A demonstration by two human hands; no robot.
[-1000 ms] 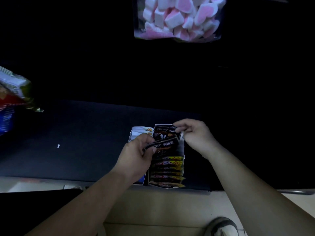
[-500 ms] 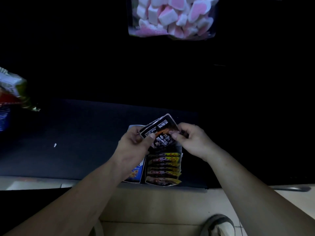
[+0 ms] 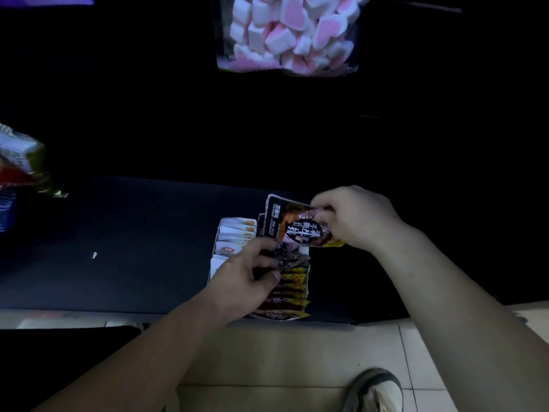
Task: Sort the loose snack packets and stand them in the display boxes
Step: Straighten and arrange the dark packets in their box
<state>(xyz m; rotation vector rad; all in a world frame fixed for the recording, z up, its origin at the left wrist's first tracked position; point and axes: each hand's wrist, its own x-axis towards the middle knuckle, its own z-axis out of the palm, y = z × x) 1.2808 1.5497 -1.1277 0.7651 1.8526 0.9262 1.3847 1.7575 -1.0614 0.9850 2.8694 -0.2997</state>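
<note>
Now one packet is up, clear of the row

Half a second ago both hands shared the dark packet [image 3: 300,224]; now the right hand [image 3: 353,218] alone pinches it above the box's [image 3: 307,281] far end. The left hand [image 3: 246,281] has dropped onto the standing packets [image 3: 289,288], fingers pressing them apart, likely opening a slot on the desk [image 3: 133,248].

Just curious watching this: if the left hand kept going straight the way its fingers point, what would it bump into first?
Most likely the dark packets standing in the right-hand display box; the left hand already touches them, though depth is hard to judge.
</note>
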